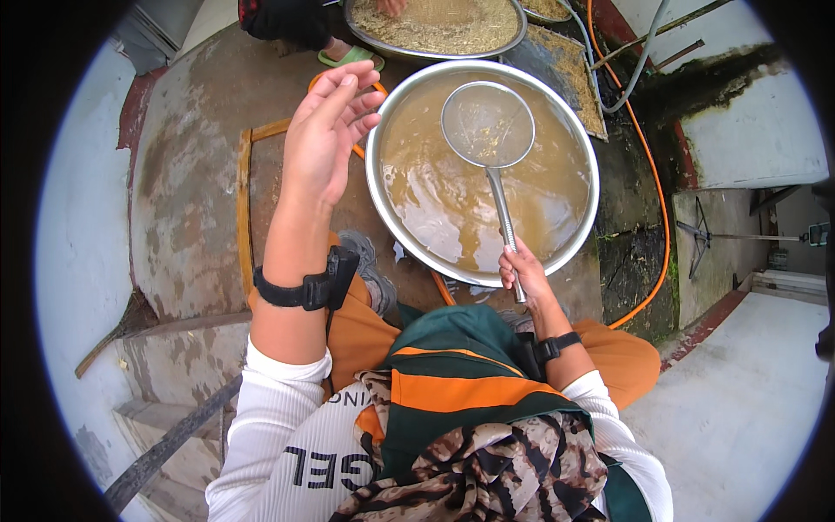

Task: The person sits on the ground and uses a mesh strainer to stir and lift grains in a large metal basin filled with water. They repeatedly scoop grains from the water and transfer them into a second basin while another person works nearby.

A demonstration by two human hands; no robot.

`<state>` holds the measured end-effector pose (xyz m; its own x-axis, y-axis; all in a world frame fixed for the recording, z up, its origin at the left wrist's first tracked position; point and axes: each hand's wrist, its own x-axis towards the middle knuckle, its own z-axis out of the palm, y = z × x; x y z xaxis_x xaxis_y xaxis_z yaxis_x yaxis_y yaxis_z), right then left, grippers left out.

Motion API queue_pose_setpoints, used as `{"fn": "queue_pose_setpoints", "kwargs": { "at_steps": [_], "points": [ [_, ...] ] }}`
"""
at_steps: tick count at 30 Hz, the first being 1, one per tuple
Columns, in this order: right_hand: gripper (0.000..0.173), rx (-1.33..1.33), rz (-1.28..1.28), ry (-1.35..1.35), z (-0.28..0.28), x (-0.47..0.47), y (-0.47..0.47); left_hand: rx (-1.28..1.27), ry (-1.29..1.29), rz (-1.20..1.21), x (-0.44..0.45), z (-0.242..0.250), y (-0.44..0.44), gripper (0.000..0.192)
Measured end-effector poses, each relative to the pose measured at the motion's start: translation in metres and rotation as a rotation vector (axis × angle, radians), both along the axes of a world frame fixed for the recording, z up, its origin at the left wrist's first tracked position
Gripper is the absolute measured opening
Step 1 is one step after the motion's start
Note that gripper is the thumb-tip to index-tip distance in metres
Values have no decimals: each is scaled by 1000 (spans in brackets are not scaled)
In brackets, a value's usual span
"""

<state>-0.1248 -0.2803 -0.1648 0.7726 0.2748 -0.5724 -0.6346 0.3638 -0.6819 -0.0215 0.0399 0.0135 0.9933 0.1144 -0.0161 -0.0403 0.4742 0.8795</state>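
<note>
My right hand (pixel 524 273) grips the metal handle of a round mesh skimmer (pixel 488 124). A few pale bits of grain or husk lie on its mesh, which is over the cloudy brown water (pixel 424 196) inside a wide metal basin (pixel 592 176). Whether the mesh touches the water I cannot tell. Raised at the basin's left side is my left hand (pixel 326 134), holding nothing, with its fingers partly bent and apart.
Beyond the basin stands a second metal basin (pixel 524 32) full of wet grain, with another person's hand (pixel 391 6) at it and their green slipper (pixel 352 59) beside it. An orange hose (pixel 662 209) curves along the right. A wooden frame (pixel 244 196) lies at left, near concrete steps (pixel 163 417).
</note>
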Motion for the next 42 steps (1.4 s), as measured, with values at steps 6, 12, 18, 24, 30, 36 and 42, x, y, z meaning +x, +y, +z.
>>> {"fn": "queue_pose_setpoints", "kwargs": {
  "at_steps": [6, 12, 18, 24, 30, 36, 42],
  "points": [
    [24, 30, -113, -174, 39, 59, -31, 15, 17, -25, 0, 0, -6, 30],
    [43, 261, -353, -151, 60, 124, -92, 55, 51, -16, 1, 4, -13, 27],
    [13, -661, -381, -287, 18, 199, -164, 93, 73, -30, 2, 1, -25, 27],
    [50, -1669, -206, -511, -14, 326, -227, 154, 158, -14, 14, -3, -40, 27],
    [50, -1841, 12, -363, -52, 369, -217, 226, 228, 13, 29, -13, -52, 26],
    [44, -1643, -38, -223, -93, 377, -237, 258, 255, 6, 37, -18, -54, 26],
    [28, -749, -606, -413, -38, 328, -224, 217, 224, 37, 29, -11, -51, 26]
  ]
}}
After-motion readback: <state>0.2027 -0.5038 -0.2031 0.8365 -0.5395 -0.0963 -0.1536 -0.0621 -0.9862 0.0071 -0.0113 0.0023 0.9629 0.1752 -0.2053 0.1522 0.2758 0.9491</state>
